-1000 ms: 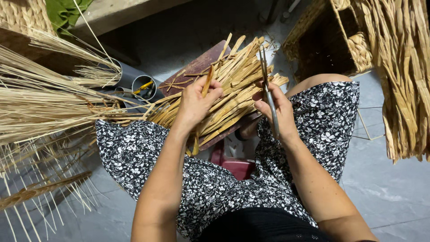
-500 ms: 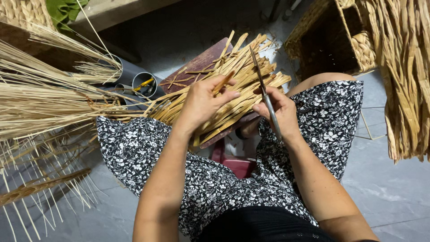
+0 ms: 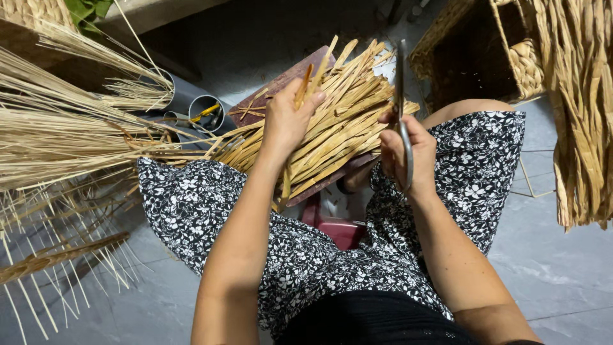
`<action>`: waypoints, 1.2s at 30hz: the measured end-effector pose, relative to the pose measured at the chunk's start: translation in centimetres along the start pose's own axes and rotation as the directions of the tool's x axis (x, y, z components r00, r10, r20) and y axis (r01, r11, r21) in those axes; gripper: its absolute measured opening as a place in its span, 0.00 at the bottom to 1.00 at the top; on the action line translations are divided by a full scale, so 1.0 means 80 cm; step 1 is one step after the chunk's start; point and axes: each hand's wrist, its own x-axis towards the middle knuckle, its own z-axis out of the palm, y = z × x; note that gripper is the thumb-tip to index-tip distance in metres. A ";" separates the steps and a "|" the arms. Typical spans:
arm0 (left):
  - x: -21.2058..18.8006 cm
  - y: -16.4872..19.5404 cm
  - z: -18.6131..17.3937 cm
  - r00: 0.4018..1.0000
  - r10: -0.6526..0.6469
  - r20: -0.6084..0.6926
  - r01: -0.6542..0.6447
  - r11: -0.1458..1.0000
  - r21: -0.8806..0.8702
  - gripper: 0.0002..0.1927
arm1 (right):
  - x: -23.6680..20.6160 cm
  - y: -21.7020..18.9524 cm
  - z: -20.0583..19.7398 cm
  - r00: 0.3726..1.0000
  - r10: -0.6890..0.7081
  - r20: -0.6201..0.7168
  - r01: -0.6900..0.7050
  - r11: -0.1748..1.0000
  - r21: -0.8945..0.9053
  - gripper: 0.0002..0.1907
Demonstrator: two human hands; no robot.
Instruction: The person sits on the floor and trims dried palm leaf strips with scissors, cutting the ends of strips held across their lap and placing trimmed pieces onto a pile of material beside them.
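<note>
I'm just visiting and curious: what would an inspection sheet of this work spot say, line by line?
Surface: grey tiled floor; a reddish board rests across the lap.
Job's things: flat straw strips piled on the board; scissors, blades pointing up.
Clutter: long reed bundle; grey pipes holding small tools.
Hands: left hand pinches one strip; right hand grips the scissors.
Cables: nothing seen.
Surroundings: woven basket; hanging woven straw; red stool under the person.

- We see pale tan straw strips [image 3: 338,121].
- Our dress [image 3: 191,204] is black with white flowers.
- Reddish-brown board [image 3: 274,89].
- Grey pipes [image 3: 191,102]; grey floor [image 3: 555,268].
</note>
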 end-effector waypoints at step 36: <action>-0.051 -0.002 -0.006 0.931 -0.074 0.357 0.043 0.994 0.096 0.11 | 0.012 -0.027 0.006 0.984 -0.099 -0.145 0.128 0.970 0.204 0.29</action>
